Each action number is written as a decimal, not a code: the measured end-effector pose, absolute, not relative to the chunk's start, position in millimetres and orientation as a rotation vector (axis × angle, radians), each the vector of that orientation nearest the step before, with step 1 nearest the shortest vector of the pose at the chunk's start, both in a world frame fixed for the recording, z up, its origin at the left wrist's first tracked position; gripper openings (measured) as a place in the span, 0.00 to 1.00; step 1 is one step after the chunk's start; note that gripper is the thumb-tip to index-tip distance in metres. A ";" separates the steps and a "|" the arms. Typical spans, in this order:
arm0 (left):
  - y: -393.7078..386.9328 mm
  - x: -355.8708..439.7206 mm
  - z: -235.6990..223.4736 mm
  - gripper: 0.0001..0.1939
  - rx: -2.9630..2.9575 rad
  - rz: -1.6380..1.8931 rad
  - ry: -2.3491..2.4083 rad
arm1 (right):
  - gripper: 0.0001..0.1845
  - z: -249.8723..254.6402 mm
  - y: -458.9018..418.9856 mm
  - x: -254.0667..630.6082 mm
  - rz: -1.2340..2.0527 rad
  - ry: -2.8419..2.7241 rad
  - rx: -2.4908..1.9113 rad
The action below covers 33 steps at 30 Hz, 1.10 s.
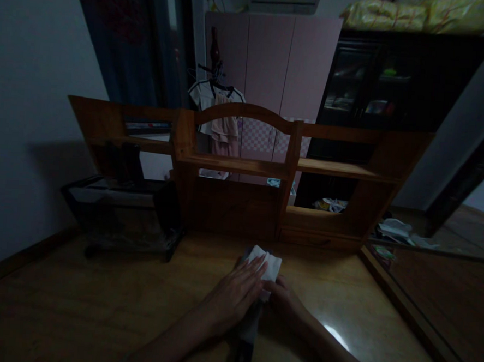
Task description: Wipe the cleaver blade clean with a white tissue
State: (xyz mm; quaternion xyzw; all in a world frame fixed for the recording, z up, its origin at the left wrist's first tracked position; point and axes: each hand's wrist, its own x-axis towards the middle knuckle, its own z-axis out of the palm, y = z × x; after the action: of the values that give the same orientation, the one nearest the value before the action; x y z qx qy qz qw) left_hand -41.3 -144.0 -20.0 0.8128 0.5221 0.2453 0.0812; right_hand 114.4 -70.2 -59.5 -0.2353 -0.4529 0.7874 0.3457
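Note:
A knife (pixel 250 324) lies lengthwise in front of me, its dark handle (pixel 242 358) toward me and a broad grey blade pointing away. Folded white tissue (pixel 273 266) covers much of the blade. My left hand (pixel 237 291) rests on the tissue from the left, with fingers stretched out flat over it. From the right, my right hand (pixel 286 298) has its fingers closed at the tissue's near edge. Its lower fingers are hidden, so I cannot tell whether they touch the blade too.
Under the hands is a glossy wooden tabletop (pixel 136 300). A wooden shelf unit (pixel 235 164) stands along its far side. At the left is a dark glass-fronted box (pixel 119 214) with black objects on top. A raised wooden edge (pixel 406 308) runs down the right.

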 end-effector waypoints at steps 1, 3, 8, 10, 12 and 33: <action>-143.2 -42.0 -21.2 0.25 2.415 0.749 1.563 | 0.12 -57.7 -70.4 114.3 2.029 -1.203 -0.610; -141.0 -43.6 -24.8 0.25 2.383 0.773 1.577 | 0.12 -53.9 -70.8 114.1 2.035 -1.232 -0.579; -133.7 -51.9 -40.3 0.25 2.254 0.874 1.704 | 0.09 -51.1 -72.0 113.8 2.108 -1.187 -0.538; -131.0 -56.7 -47.7 0.25 2.190 0.903 1.767 | 0.08 -51.9 -72.4 113.4 2.126 -1.167 -0.536; -128.9 -60.7 -54.3 0.26 2.177 0.913 1.800 | 0.08 -52.5 -72.7 113.0 2.143 -1.160 -0.514; -144.6 -43.6 -22.1 0.25 2.379 0.709 1.505 | 0.16 -60.0 -68.0 114.8 2.176 -1.026 -0.504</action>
State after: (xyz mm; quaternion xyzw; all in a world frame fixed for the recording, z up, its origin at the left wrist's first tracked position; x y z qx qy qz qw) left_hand -43.6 -144.6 -22.1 0.8137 0.5148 0.2424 0.1190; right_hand 114.8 -68.0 -60.0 -0.1932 -0.3931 0.8342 0.3352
